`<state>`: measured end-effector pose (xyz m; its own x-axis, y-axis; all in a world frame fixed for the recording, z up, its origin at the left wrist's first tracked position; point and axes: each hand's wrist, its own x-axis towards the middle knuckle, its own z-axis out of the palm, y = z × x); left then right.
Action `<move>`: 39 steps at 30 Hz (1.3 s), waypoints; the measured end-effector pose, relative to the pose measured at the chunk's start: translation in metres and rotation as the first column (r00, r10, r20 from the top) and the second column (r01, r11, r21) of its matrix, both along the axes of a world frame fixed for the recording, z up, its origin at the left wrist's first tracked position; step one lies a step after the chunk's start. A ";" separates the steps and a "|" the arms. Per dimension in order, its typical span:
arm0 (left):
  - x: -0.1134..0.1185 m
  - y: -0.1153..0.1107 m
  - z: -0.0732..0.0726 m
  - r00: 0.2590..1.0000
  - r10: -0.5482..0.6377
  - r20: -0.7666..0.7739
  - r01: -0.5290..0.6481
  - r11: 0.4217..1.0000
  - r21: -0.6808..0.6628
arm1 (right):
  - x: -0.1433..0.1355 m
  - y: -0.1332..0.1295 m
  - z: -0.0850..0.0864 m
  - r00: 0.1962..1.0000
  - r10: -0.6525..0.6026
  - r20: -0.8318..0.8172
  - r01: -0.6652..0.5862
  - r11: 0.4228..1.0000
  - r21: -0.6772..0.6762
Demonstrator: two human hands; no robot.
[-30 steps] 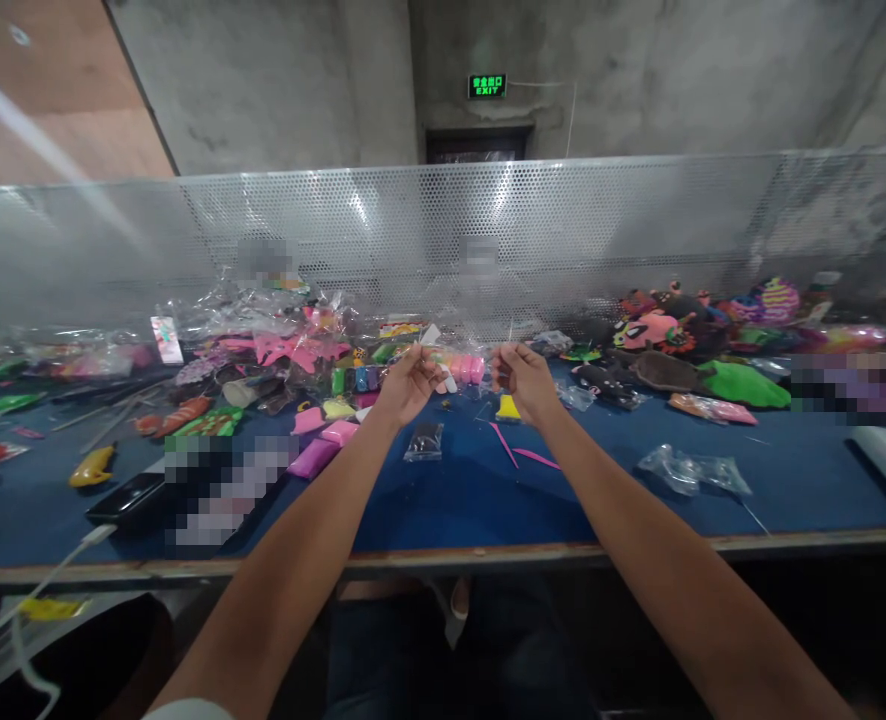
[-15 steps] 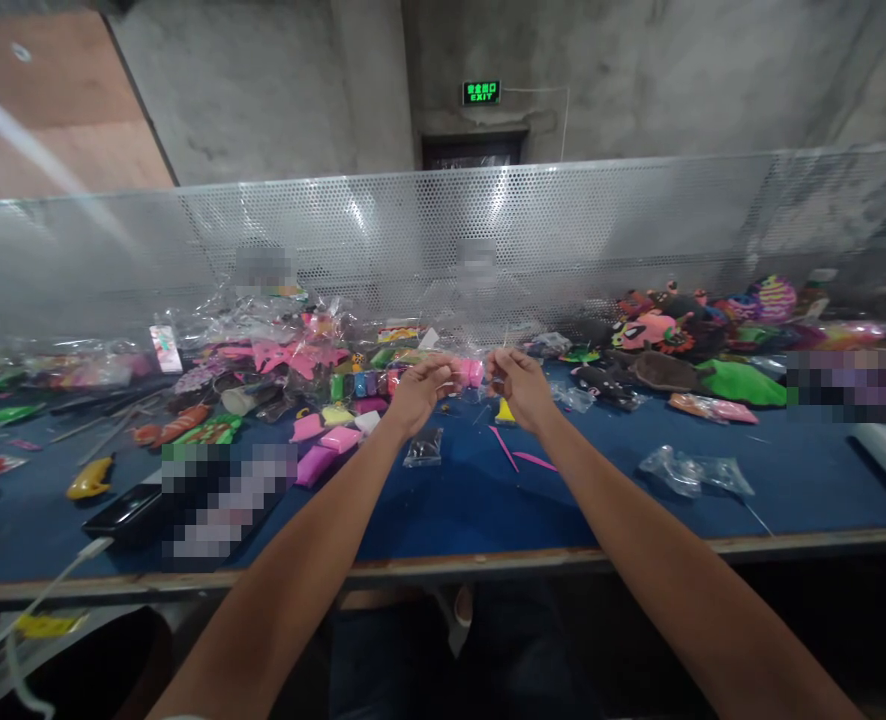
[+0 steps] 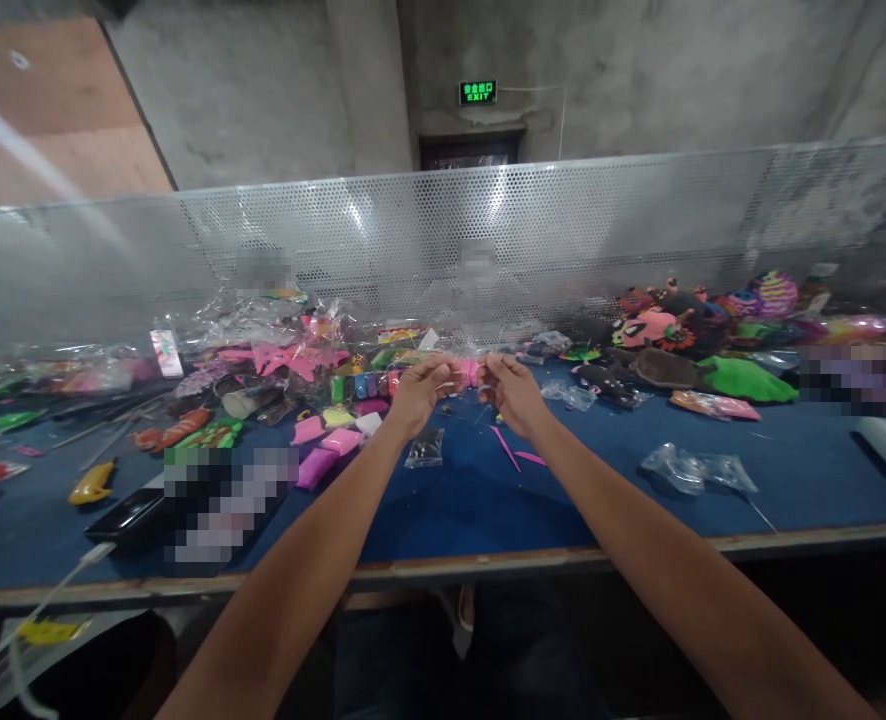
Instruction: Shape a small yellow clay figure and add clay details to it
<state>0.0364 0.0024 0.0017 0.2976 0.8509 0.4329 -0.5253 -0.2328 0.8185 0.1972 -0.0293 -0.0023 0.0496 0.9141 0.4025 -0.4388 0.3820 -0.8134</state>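
The left hand [image 3: 422,393] and right hand [image 3: 514,393] have curled fingers; whether they grip anything, I cannot tell. A pink piece [image 3: 470,373] shows between them, toward the desk's [image 3: 473,520] far edge. Carelessly lowering the left hand could shove the black packet [image 3: 424,448].

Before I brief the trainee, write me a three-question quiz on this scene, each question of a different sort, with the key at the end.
1. Multiple choice: what colour is the item seen between the left hand and the right hand? A) green B) pink C) black
2. True or false: in the picture, the small dark packet lies to the left of the two slim pink sticks.
3. Short answer: which of the person's hands is nearer the cluster of pink packets?

Key: 1. B; 2. true; 3. the left hand.
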 end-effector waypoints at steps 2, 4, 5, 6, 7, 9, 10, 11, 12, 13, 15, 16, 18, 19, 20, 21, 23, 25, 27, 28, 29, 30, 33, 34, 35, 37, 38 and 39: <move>-0.001 0.002 -0.002 1.000 0.005 -0.026 -0.005 1.000 0.002 | 0.001 0.001 -0.001 0.999 -0.022 0.028 0.021 0.999 0.028; -0.002 0.005 -0.002 0.999 0.039 -0.026 -0.040 0.999 -0.009 | 0.001 0.004 -0.002 0.992 -0.096 0.082 0.090 0.993 0.079; -0.003 0.007 -0.001 0.997 0.074 -0.014 -0.074 0.997 -0.021 | 0.002 0.005 -0.003 0.982 -0.149 0.113 0.136 0.984 0.111; -0.004 0.008 0.000 0.993 0.116 0.005 -0.116 0.993 -0.036 | 0.003 0.007 -0.004 0.969 -0.199 0.143 0.179 0.974 0.141; -0.006 0.010 0.001 0.986 0.164 0.025 -0.163 0.985 -0.052 | 0.003 0.008 -0.005 0.956 -0.240 0.170 0.213 0.963 0.165; -0.008 0.012 0.003 0.965 0.255 0.053 -0.251 0.965 -0.076 | 0.006 0.011 -0.008 0.934 -0.281 0.222 0.243 0.952 0.183; -0.009 0.012 0.004 0.956 0.287 0.056 -0.282 0.956 -0.085 | 0.007 0.013 -0.009 0.923 -0.290 0.252 0.249 0.951 0.182; -0.010 0.013 0.005 0.950 0.308 0.056 -0.303 0.949 -0.092 | 0.008 0.014 -0.009 0.911 -0.296 0.288 0.252 0.951 0.179; -0.011 0.013 0.006 0.945 0.322 0.057 -0.315 0.944 -0.096 | 0.008 0.015 -0.010 0.898 -0.301 0.320 0.255 0.951 0.177; -0.011 0.013 0.007 0.943 0.328 0.059 -0.322 0.942 -0.095 | 0.009 0.015 -0.011 0.890 -0.304 0.339 0.258 0.950 0.175; -0.012 0.013 0.007 0.943 0.328 0.052 -0.322 0.942 -0.089 | 0.010 0.017 -0.011 0.891 -0.301 0.339 0.258 0.952 0.166; -0.012 0.013 0.007 0.944 0.327 0.043 -0.323 0.942 -0.087 | 0.010 0.017 -0.012 0.896 -0.295 0.330 0.256 0.954 0.157; -0.012 0.012 0.007 0.946 0.323 0.017 -0.320 0.942 -0.098 | 0.010 0.018 -0.013 0.901 -0.280 0.331 0.247 0.959 0.137; -0.012 0.012 0.007 0.948 0.319 0.011 -0.316 0.943 -0.107 | 0.011 0.018 -0.013 0.895 -0.264 0.358 0.233 0.964 0.129; -0.013 0.012 0.008 0.949 0.316 0.016 -0.312 0.943 -0.116 | 0.012 0.018 -0.014 0.880 -0.247 0.405 0.213 0.969 0.128; -0.013 0.012 0.009 0.949 0.314 0.034 -0.308 0.943 -0.123 | 0.014 0.018 -0.014 0.853 -0.232 0.467 0.190 0.972 0.136; -0.016 0.012 0.011 0.945 0.315 0.086 -0.302 0.943 -0.138 | 0.017 0.017 -0.014 0.761 -0.232 0.605 0.155 0.972 0.177; -0.019 0.012 0.013 0.943 0.309 0.120 -0.290 0.944 -0.157 | 0.021 0.016 -0.014 0.621 -0.304 0.723 0.174 0.952 0.251; -0.021 0.011 0.016 0.947 0.296 0.123 -0.272 0.945 -0.184 | 0.023 0.015 -0.014 0.409 -0.395 0.823 0.243 0.916 0.319; -0.022 0.011 0.017 0.950 0.288 0.121 -0.261 0.944 -0.200 | 0.024 0.015 -0.014 0.283 -0.410 0.867 0.272 0.901 0.337; -0.023 0.010 0.019 0.952 0.279 0.121 -0.249 0.944 -0.216 | 0.024 0.015 -0.014 0.160 -0.398 0.903 0.289 0.894 0.343; -0.023 0.010 0.020 0.955 0.269 0.123 -0.237 0.944 -0.231 | 0.024 0.015 -0.015 0.055 -0.365 0.929 0.292 0.896 0.335; -0.025 0.010 0.023 0.965 0.233 0.120 -0.196 0.945 -0.260 | 0.020 0.016 -0.020 -0.123 -0.262 0.957 0.242 0.927 0.285; -0.026 0.010 0.023 0.968 0.223 0.114 -0.187 0.946 -0.265 | 0.018 0.017 -0.022 -0.167 -0.244 0.955 0.224 0.934 0.278; -0.026 0.011 0.024 0.971 0.217 0.104 -0.183 0.946 -0.267 | 0.016 0.019 -0.024 -0.217 -0.232 0.948 0.209 0.938 0.277; -0.026 0.011 0.024 0.973 0.215 0.084 -0.187 0.949 -0.255 | 0.009 0.022 -0.027 -0.318 -0.210 0.924 0.181 0.944 0.277; -0.026 0.011 0.024 0.974 0.216 0.074 -0.192 0.951 -0.241 | 0.006 0.024 -0.029 -0.360 -0.202 0.911 0.165 0.947 0.275; -0.025 0.011 0.024 0.974 0.215 0.064 -0.196 0.955 -0.224 | 0.003 0.026 -0.030 -0.389 -0.195 0.900 0.149 0.951 0.271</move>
<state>0.0109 0.0135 0.0255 0.0755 0.9655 0.2493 -0.5558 -0.1668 0.8144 0.2001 -0.0037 -0.0323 -0.2489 0.9561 0.1549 0.9671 0.2541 -0.0144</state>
